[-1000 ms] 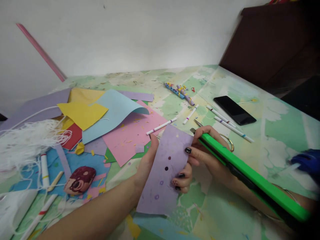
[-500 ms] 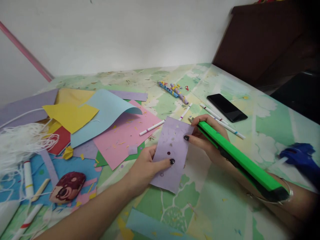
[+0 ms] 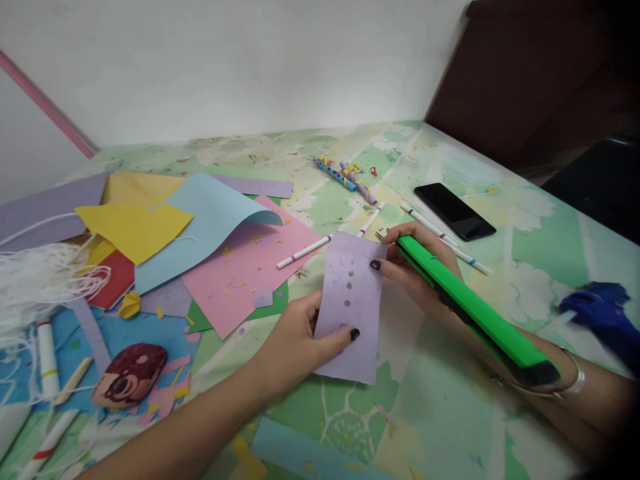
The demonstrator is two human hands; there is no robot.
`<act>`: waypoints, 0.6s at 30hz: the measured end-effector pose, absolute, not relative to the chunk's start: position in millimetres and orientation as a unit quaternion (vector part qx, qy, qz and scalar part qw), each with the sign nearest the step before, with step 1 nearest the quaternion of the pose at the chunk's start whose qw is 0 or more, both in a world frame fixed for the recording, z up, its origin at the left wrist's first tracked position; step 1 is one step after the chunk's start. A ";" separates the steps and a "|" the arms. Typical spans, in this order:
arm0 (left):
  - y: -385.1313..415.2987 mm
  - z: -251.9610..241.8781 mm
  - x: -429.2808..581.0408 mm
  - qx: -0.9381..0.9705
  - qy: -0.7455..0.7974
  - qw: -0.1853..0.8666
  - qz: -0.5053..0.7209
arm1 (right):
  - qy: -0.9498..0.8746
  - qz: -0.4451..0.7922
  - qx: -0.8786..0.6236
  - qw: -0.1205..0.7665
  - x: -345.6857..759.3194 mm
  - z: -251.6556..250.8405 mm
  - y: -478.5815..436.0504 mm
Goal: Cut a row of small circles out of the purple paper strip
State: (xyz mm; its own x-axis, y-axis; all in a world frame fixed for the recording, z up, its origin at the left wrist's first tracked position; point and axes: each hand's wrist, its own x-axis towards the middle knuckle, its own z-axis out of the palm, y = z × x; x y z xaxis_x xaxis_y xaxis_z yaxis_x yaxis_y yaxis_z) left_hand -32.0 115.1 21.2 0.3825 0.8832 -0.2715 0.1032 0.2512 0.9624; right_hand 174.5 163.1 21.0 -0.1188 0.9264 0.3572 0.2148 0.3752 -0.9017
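Observation:
A pale purple paper strip (image 3: 353,347), with a short row of punched holes down its middle, is held up over the table. My left hand (image 3: 305,333) grips its lower left edge, thumb across the front and fingers behind. At the upper right edge, my right hand (image 3: 415,263) pinches the strip with a thumb. That same hand carries a long green-and-black tool (image 3: 475,300), which lies slanted along the hand and forearm. A small metal tip (image 3: 381,235) pokes out beyond the right fingers; the fingers hide how it joins the tool.
Coloured paper sheets (image 3: 220,280) and tangled white string (image 3: 40,280) cover the left side, near a dark red case (image 3: 129,375). Markers (image 3: 305,252), decorated paper tubes (image 3: 336,175) and a black phone (image 3: 454,211) lie behind my hands. A blue glue gun (image 3: 597,310) sits at right.
The purple strip has turned more upright and faces me more squarely, so its holes show clearly. My left hand has shifted slightly right. The right hand keeps its grip on strip and tool.

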 end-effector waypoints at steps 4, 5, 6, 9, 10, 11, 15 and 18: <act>110.7 23.9 -33.5 0.655 0.434 0.568 0.245 | -0.683 0.304 -0.445 0.493 181.8 16.5 172.7; 107.7 25.0 -33.4 0.715 0.411 0.513 0.237 | -0.688 0.291 -0.448 0.491 183.8 15.7 175.3; 103.9 25.6 -32.8 0.775 0.379 0.448 0.234 | -0.690 0.283 -0.450 0.492 185.6 15.3 177.9; 89.0 21.6 -26.9 0.891 0.255 0.313 0.206 | -0.674 0.251 -0.462 0.519 190.7 15.9 184.8; 84.2 18.2 -24.2 0.910 0.216 0.306 0.179 | -0.665 0.237 -0.466 0.533 192.3 16.2 186.8; 80.4 14.2 -21.6 0.922 0.179 0.308 0.153 | -0.656 0.225 -0.468 0.547 193.9 16.4 188.7; 83.6 3.3 -23.5 0.925 0.215 0.295 0.103 | -0.620 0.199 -0.482 0.586 198.8 13.1 194.8; 102.6 7.3 -40.8 0.892 0.402 0.164 0.128 | -0.610 0.207 -0.488 0.589 198.8 9.5 196.1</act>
